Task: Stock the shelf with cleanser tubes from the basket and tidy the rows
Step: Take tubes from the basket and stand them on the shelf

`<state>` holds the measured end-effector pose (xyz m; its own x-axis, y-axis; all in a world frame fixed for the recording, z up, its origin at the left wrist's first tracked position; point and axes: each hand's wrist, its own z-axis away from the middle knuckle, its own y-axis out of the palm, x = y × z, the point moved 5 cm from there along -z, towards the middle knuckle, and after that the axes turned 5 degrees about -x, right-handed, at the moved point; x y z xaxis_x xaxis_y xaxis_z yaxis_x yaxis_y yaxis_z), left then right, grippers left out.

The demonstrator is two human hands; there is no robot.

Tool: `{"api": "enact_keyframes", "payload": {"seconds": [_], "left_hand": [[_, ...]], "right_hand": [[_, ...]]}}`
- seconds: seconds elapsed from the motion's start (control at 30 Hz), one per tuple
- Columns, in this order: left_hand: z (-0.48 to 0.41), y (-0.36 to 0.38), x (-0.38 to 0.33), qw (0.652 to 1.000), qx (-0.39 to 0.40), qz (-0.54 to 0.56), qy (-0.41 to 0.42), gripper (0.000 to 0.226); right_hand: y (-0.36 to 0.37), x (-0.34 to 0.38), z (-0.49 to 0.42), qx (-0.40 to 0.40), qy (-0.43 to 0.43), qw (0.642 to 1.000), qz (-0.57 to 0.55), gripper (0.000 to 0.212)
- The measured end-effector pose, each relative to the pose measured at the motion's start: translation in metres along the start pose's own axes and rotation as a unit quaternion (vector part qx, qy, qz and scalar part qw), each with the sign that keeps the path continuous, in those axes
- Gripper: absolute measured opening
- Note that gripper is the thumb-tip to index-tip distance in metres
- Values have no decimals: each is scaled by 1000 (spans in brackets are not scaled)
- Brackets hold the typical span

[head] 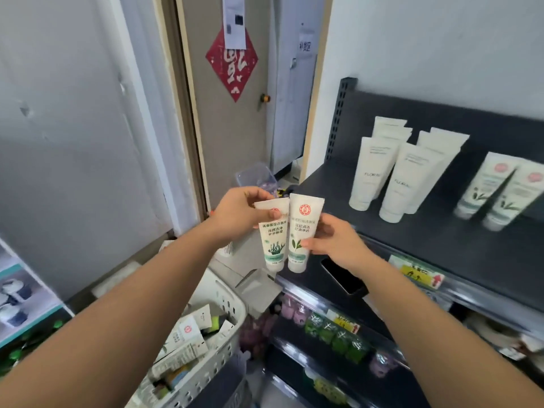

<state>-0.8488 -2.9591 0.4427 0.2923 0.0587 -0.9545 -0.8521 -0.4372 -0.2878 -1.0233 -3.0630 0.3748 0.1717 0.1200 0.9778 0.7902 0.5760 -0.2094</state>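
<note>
My left hand (241,212) pinches the crimped top of a white cleanser tube with a seaweed print (273,242). My right hand (332,240) grips a second white tube with a green leaf print (301,234) by its side. Both tubes hang cap-down, side by side, just off the left front corner of the dark shelf (412,231). On the shelf stand a group of plain white tubes (394,175) and, further right, tubes with a red seal (500,192). The white basket (226,316) sits below on the left with several tubes inside.
A black phone (343,275) lies on the shelf near its front edge, under my right wrist. Yellow price tags (418,273) run along the rail. Lower shelves hold green and purple packs (332,334). A door with a red paper ornament (232,63) is behind.
</note>
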Motion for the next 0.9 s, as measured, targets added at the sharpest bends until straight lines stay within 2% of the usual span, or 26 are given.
{"api": "enact_keyframes", "payload": {"seconds": [0.23, 0.43, 0.67, 0.9], "left_hand": [[-11, 94, -69, 996, 69, -5, 59, 20], [-20, 177, -129, 990, 91, -18, 108, 22], [-32, 276, -164, 980, 84, -77, 163, 20], [-59, 346, -175, 966, 75, -135, 207, 21]], "right_hand": [[-120, 38, 35, -9, -41, 998, 52, 52], [-221, 55, 74, -15, -56, 996, 74, 50], [-307, 29, 94, -80, -63, 993, 56, 46], [-356, 1, 88, -215, -59, 970, 95, 42]]}}
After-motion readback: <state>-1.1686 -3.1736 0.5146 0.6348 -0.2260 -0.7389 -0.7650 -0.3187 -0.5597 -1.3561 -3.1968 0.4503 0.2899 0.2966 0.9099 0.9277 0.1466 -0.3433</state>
